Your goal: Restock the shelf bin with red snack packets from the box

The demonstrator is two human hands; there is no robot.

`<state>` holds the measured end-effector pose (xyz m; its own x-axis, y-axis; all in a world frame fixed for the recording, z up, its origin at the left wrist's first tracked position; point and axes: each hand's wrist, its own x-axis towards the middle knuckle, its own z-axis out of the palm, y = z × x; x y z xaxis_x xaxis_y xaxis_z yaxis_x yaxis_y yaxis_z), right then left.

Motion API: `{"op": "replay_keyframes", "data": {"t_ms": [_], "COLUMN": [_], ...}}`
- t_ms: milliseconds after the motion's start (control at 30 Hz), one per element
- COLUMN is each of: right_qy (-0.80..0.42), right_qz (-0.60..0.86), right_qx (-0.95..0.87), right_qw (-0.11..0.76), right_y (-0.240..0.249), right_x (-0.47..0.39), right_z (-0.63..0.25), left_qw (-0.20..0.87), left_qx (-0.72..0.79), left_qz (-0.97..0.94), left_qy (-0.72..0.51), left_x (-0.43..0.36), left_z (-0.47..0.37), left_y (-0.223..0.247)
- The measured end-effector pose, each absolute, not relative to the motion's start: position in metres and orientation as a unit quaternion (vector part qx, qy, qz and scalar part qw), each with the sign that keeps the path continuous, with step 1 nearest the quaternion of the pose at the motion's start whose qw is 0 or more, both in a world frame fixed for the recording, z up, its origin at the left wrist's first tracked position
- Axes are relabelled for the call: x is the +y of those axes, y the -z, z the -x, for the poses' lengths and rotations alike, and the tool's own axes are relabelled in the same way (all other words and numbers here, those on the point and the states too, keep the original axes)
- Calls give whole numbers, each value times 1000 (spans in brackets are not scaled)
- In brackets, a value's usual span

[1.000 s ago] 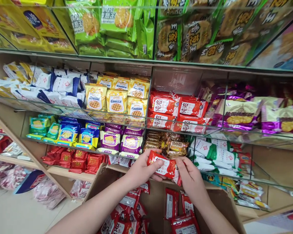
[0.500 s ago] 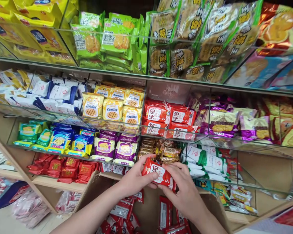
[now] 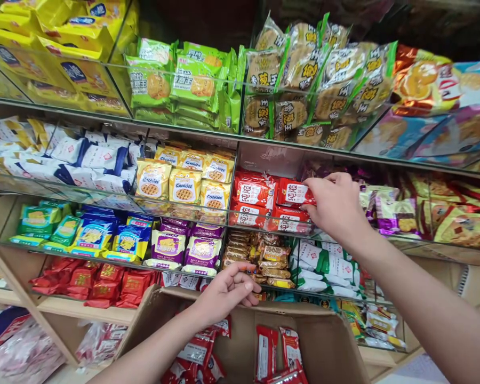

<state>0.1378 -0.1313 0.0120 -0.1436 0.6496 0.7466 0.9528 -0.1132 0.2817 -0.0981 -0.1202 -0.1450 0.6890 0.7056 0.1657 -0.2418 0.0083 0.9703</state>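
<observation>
My right hand (image 3: 336, 205) is at the middle shelf, thumb and fingers closed on the right end of a red-and-white biscuit packet (image 3: 295, 193). That packet lies on top of the right-hand stack, above another red packet (image 3: 290, 218). Beside it on the left stands a second stack of the same packets (image 3: 253, 192). My left hand (image 3: 230, 290) hovers over the back edge of the cardboard box (image 3: 320, 336), its fingers loosely bent with nothing in them. Inside the box lie several loose red packets (image 3: 267, 352), some partly hidden by my left forearm.
Yellow cookie packets (image 3: 184, 184) sit left of the red stacks, behind a clear shelf lip. Purple-and-cream packets (image 3: 396, 210) lie to the right. Brown packets (image 3: 274, 256) fill the tier below. Glass dividers and the upper shelf edge (image 3: 304, 146) border the red stacks.
Both hands held a red packet above the box earlier. My right hand has moved up and right to the middle shelf with a packet; my left hand has let go and stayed low.
</observation>
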Motion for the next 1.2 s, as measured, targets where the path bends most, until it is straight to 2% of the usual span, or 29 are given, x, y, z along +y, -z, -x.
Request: {"op": "replay_keyframes", "data": {"t_ms": [133, 267, 400, 667, 800, 933, 1000, 1067, 1100, 1200], "right_qy": [383, 311, 277, 321, 405, 413, 371, 262, 183, -58], "right_qz": [635, 634, 660, 631, 573, 565, 562, 548, 535, 464], "right_qx": [-666, -708, -694, -702, -711, -714, -731, -776, -808, -884], "right_qw": [85, -22, -72, -77, -45, 29, 113, 170, 165, 6], "right_y": [-17, -27, -35, -30, -24, -21, -12, 14, 34, 121], "right_x": [-110, -102, -101, -106, -112, -134, -155, -178, -189, -206], "right_z": [-139, -140, -136, -133, -138, -128, -113, -92, -80, -51], "left_qw": [679, 677, 687, 693, 693, 695, 702, 705, 703, 695], "left_qx": [193, 206, 210, 210, 205, 212, 215, 214, 212, 218], "left_qz": [-621, -624, -620, -615, -619, -613, -603, -599, -601, -612], "left_qy": [-341, -331, -315, -313, -308, -310, -313, -314, -314, -309], "left_x": [-122, -123, -124, -125, -124, -123, -122, -122, -122, -123], "left_z": [98, 99, 99, 98, 98, 98, 98, 98, 97, 97], "left_y": [143, 143, 142, 142, 143, 143, 143, 144, 144, 143]}}
